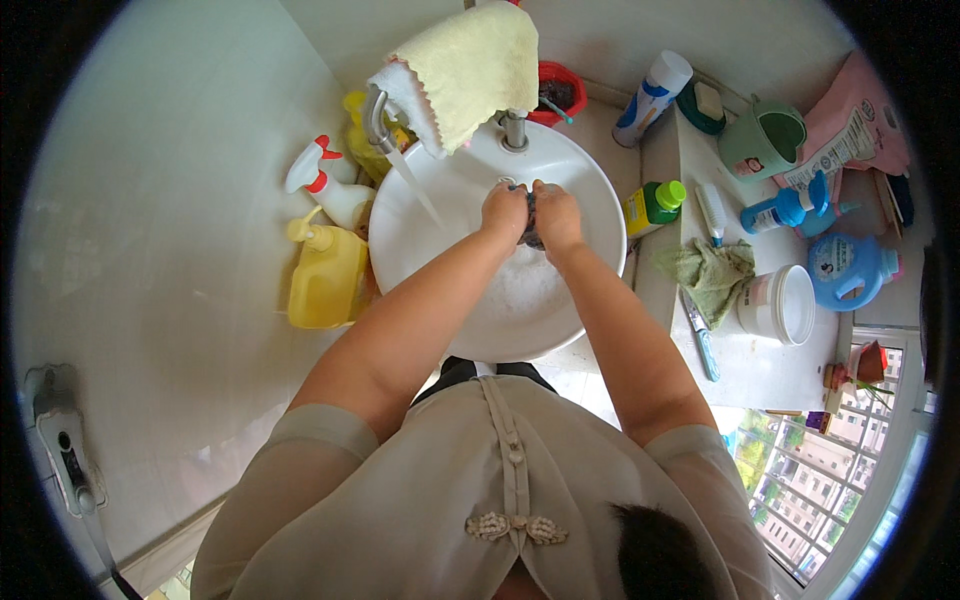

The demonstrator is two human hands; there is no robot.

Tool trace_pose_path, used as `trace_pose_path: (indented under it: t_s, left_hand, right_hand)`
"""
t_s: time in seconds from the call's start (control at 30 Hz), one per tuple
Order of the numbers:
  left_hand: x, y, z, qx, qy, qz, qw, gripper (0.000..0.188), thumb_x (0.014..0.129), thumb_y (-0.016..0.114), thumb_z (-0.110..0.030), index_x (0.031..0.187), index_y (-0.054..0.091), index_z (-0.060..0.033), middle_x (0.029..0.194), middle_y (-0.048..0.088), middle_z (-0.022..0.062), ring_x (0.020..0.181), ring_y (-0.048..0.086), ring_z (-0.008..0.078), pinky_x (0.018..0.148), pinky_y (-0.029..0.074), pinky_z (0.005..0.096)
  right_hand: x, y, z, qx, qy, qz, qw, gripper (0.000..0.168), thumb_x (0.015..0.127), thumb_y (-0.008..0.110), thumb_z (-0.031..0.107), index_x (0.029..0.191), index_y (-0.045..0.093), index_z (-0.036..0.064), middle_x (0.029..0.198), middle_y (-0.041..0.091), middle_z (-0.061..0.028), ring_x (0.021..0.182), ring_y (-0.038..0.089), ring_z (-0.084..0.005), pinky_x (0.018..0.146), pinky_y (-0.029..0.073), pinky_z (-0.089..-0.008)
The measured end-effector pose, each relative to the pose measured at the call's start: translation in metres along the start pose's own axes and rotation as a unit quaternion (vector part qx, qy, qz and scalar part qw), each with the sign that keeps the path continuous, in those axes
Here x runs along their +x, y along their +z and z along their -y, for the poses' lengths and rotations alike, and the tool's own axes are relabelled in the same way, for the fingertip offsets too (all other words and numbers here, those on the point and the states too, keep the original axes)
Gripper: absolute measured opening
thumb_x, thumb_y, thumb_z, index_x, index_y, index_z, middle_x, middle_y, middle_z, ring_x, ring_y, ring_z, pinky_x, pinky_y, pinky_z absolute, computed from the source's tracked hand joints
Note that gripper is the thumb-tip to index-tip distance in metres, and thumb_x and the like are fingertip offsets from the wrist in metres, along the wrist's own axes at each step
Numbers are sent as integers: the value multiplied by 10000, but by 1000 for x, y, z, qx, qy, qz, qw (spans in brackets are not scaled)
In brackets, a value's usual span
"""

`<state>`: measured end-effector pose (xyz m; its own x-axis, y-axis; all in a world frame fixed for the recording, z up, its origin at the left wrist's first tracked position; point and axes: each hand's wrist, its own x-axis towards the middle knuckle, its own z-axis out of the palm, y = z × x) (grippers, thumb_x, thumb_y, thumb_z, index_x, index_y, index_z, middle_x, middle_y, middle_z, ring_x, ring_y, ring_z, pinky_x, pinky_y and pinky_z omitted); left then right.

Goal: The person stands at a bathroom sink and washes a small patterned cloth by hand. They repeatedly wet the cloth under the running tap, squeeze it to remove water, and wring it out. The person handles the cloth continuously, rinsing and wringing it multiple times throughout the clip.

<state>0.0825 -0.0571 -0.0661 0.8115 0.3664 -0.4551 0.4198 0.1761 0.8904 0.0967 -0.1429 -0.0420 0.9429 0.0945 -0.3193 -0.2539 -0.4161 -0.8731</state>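
Observation:
Both hands are side by side over a round white washbasin (405,255). My left hand (504,213) and my right hand (558,213) grip a small dark cloth (532,225) between them, mostly hidden by the fingers. Suds (525,281) lie in the bowl below the cloth. To the left of my hands, water runs in a stream (416,187) from the metal faucet spout (382,135). A pale yellow cloth (480,67) and a white towel (405,94) drape over the faucet.
Left of the basin stand a yellow pump bottle (326,277) and a white spray bottle (337,191). A green-capped bottle (652,208) is close on the right. The right-hand counter holds a brush (710,210), a green rag (712,274), a blue-handled knife (703,345) and a white tub (772,304).

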Motion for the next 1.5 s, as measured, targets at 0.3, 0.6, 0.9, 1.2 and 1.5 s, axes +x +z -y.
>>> trace_pose_path:
  t_s: [0.3, 0.6, 0.9, 1.2, 1.5]
  left_hand:
    - [-26, -97, -20, -319, -2, 176, 931, 311, 825, 589, -246, 1052, 424, -113, 984, 524, 48, 839, 538, 189, 672, 464, 391]
    - [-37, -154, -1, 53, -154, -5, 987, 282, 809, 581, -322, 986, 524, -110, 919, 562, 19, 809, 549, 160, 663, 470, 374]
    - [8, -168, 54, 185, -4, 41, 982, 151, 858, 443, -164, 927, 563, -103, 896, 598, 25, 767, 601, 167, 643, 475, 302]
    - [-21, -166, 23, -84, -71, -67, 992, 165, 851, 409, -117, 968, 524, -109, 850, 589, 45, 677, 578, 173, 591, 487, 293]
    - [10, -171, 35, 3, 85, -173, 981, 133, 799, 491, -194, 837, 571, -94, 759, 556, 33, 660, 515, 151, 596, 436, 275]
  right_hand:
    - [12, 0, 15, 482, 242, 218, 814, 305, 895, 424, 285, 1049, 523, 41, 1016, 584, -101, 906, 578, -254, 813, 466, -432]
    - [30, 93, 19, 608, 179, 301, 712, 374, 934, 347, 280, 1180, 447, 16, 1210, 497, -130, 1133, 443, -300, 997, 292, -453]
    - [39, 156, 50, 327, 48, 272, 904, 220, 824, 559, 119, 1031, 518, 54, 885, 575, -79, 807, 559, -201, 689, 472, -357]
    - [17, 154, 70, 53, -97, 229, 967, 312, 759, 613, 169, 1041, 535, 60, 913, 598, -108, 834, 579, -246, 737, 477, -394]
    - [41, 96, 67, 469, 156, 348, 797, 315, 899, 417, 318, 1032, 562, 72, 925, 618, -97, 804, 593, -252, 737, 487, -434]
